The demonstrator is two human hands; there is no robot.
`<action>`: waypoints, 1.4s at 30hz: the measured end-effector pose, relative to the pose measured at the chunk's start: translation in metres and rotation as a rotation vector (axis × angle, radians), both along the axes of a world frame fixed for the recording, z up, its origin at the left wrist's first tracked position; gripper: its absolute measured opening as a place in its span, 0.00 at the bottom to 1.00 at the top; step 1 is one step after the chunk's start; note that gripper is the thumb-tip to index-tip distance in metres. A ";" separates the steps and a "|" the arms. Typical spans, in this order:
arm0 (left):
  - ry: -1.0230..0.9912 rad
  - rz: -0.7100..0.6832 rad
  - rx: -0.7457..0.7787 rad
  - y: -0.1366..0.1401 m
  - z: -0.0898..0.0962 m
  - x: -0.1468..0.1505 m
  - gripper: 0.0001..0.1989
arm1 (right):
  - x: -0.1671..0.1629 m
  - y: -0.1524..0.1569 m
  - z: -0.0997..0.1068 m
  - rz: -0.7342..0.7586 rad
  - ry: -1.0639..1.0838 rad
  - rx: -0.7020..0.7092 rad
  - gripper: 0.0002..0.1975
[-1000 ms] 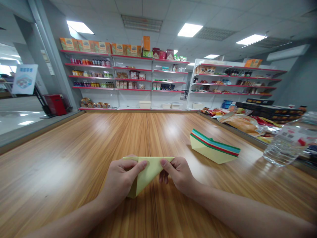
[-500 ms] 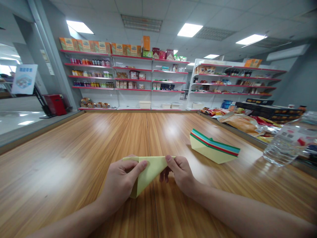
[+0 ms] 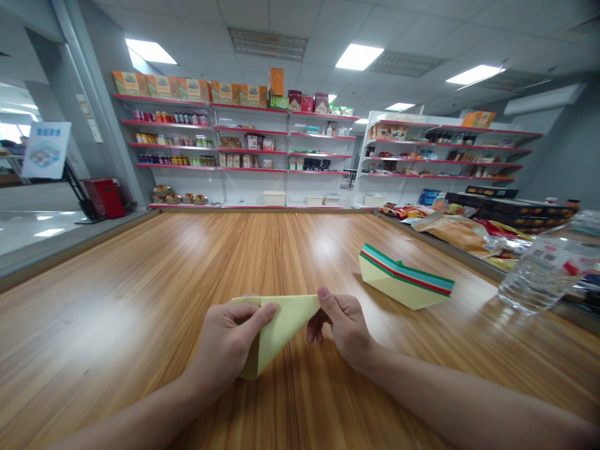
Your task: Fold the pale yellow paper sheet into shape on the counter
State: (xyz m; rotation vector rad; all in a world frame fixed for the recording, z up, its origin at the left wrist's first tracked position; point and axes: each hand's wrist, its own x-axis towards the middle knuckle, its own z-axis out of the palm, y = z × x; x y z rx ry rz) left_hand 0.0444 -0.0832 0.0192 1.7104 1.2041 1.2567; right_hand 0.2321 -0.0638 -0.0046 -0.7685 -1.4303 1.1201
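Observation:
A pale yellow sheet of folded paper (image 3: 285, 322) is held up above the wooden table (image 3: 197, 250), its top edge straight and its lower part coming to a slanted point. My left hand (image 3: 229, 340) pinches its left side, thumb on the near face and fingers behind. My right hand (image 3: 344, 325) has its thumb and index finger closed on the right corner, the other fingers curled below. To the right rests a folded paper boat (image 3: 398, 281), pale yellow with green, blue and red stripes along its upper edge.
A clear plastic bottle (image 3: 539, 275) stands at the right edge of the table. Behind it lie snack packets (image 3: 454, 231) and dark boxes (image 3: 515, 209). Stocked shelves (image 3: 253, 150) line the far side, and a red box (image 3: 104, 199) stands at the left.
My right thumb has slid slightly outward to the paper's right corner. The paper's lower tip has shifted a little downward and its left flap shows more. My left hand stays nearly still.

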 end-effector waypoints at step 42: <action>-0.071 -0.064 0.004 -0.002 0.003 0.000 0.18 | 0.003 -0.008 0.007 0.040 -0.259 0.084 0.24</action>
